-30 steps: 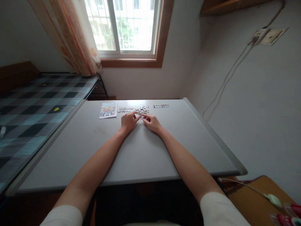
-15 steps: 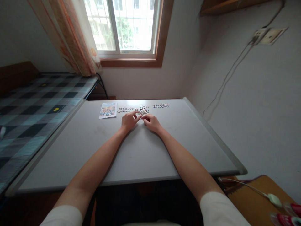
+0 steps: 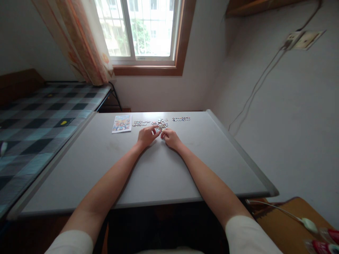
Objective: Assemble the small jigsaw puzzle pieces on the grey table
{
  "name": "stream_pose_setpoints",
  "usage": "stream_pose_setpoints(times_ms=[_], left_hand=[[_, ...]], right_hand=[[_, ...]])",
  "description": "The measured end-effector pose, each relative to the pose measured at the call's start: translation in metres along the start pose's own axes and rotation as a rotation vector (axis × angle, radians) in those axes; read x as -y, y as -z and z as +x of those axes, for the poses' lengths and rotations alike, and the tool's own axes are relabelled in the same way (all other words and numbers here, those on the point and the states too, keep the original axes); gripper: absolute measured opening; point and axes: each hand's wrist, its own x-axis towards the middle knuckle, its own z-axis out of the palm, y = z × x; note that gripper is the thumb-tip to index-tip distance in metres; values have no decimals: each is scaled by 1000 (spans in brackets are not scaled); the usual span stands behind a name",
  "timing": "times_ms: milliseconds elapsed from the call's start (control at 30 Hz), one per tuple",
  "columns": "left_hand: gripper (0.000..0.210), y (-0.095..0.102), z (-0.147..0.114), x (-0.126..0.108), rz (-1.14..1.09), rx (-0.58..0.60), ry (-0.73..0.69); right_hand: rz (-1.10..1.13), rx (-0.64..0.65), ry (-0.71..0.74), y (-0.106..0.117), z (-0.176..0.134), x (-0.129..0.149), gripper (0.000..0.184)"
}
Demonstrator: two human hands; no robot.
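Observation:
My left hand (image 3: 147, 135) rests at the near edge of a pile of small jigsaw puzzle pieces (image 3: 163, 125), its thumb and fingers curved together around what looks like a puzzle piece. Just to its right is my right hand (image 3: 171, 137), with the fingers curled in and the fingertips pinched; whatever lies in them is too small to make out. A narrow gap separates the two hands. Rows of pieces (image 3: 141, 123) lie left of the pile, and another group of pieces (image 3: 181, 119) lies to its right. A printed picture sheet (image 3: 122, 124) is flat at the left.
Everything lies toward the far side of a white table (image 3: 159, 169) with raised grey edges. A bed with a checked cover (image 3: 60, 113) adjoins on the left. A wooden stool (image 3: 288, 218) with a white cable stands at the lower right. A wall and window are beyond.
My fingertips, which were touching, have parted slightly. The right hand's fingers have curled further in, and more of the pile shows between the hands.

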Motion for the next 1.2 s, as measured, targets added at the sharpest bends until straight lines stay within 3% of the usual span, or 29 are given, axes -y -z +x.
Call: stream_pose_setpoints(times_ms=[567,867,1200], left_hand=[[37,-4,-1,4,-51,43,-100],[48,-2,-3,0,17,67,-79],[43,-5,1,5,27,75,-71]], right_hand=[[9,10,30,-2,1,-4,27],[-14,21,42,-1,0,-3,29],[-29,29,44,-2,0,-4,27]])
